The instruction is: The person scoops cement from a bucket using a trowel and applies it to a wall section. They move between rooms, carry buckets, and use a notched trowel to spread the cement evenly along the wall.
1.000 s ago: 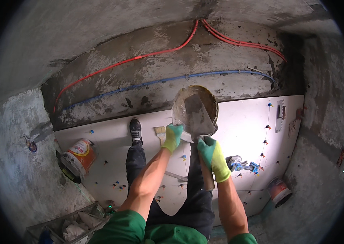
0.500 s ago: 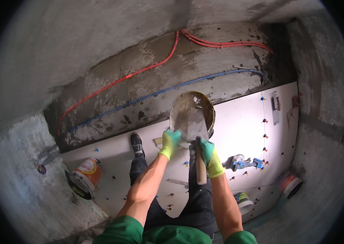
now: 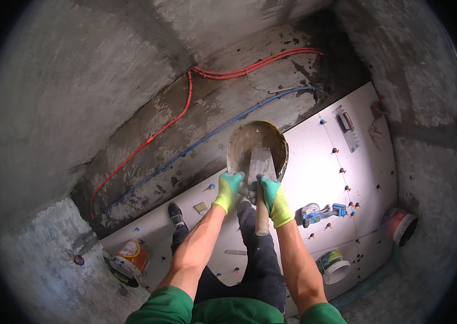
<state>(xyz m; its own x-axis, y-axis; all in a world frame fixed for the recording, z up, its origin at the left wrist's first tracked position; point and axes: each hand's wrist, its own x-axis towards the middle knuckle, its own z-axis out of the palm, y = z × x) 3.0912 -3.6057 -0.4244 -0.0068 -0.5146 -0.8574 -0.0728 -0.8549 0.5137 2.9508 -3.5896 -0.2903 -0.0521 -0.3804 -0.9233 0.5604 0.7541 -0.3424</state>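
Observation:
In front of my body I hold a mortar-smeared bucket (image 3: 232, 143), its open mouth facing up toward me. My left hand (image 3: 229, 190), in a green and yellow glove, grips the near left side of its rim. My right hand (image 3: 272, 198), gloved the same way, is closed round the wooden handle of a trowel (image 3: 262, 215). The trowel's flat grey blade points away from me, over the bucket's mouth. Grey-brown residue coats the bucket's inside; how much it contains I cannot tell.
Large pale tiles (image 3: 304, 162) with several levelling clips lie underfoot. On them rest a steel trowel (image 3: 346, 128), a blue cordless tool (image 3: 323, 214) and a green-labelled bucket (image 3: 334, 266). Other buckets (image 3: 132, 255) stand by the walls. Red (image 3: 152, 139) and blue pipes (image 3: 207, 137) cross bare concrete beyond.
My view has turned, so the floor and pipes now slant more steeply. The trowel blade has shifted slightly within the bucket's mouth. Both hands keep their grips.

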